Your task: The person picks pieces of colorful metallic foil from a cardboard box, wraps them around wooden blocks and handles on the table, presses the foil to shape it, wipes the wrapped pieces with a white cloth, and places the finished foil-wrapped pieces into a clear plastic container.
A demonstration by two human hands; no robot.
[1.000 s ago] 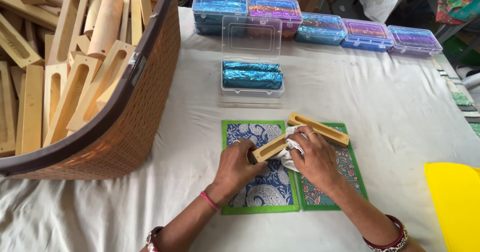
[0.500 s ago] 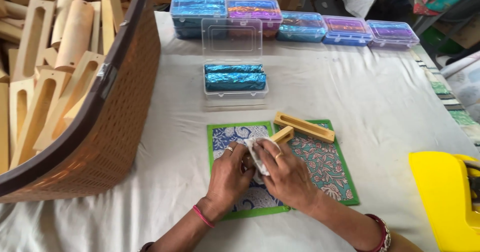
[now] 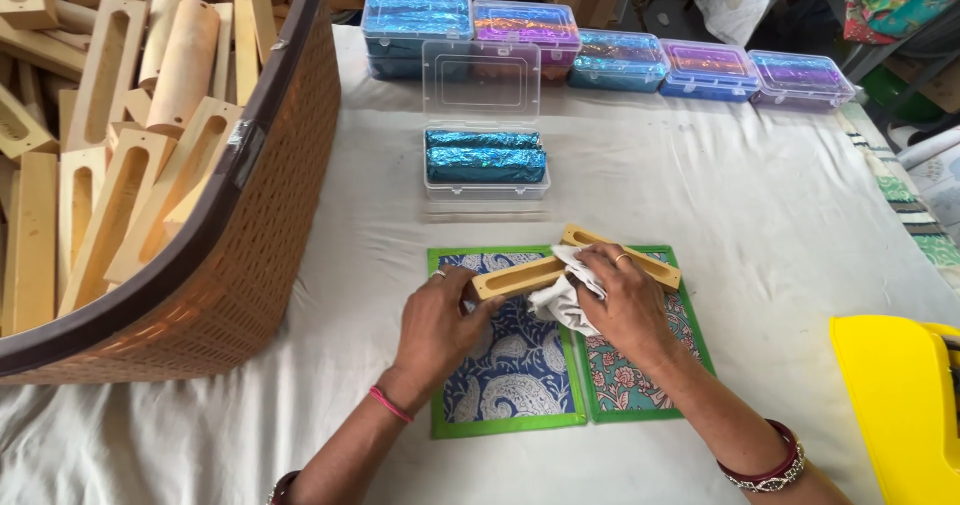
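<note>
A big wicker basket (image 3: 250,295) full of wooden pieces fills nine o'clock, closed foil-filled boxes (image 3: 610,50) line twelve o'clock, and an open clear box (image 3: 487,160) sits nearer. At centre, two green-edged mats (image 3: 520,365) lie side by side. The left hand (image 3: 440,320) pinches the slotted wooden block (image 3: 515,277) over the mats, while the right hand (image 3: 625,300) presses a white cloth (image 3: 562,300) against it, fingers curled; another block (image 3: 625,255) lies at two o'clock.

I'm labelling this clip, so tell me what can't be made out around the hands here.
Head view only:
- Wooden piece: its right end is hidden under the cloth and right hand.
- Left hand: fingertips hidden behind the piece.
- Second piece: its middle covered by the right hand.
- Yellow object: cut by the frame edge.
</note>
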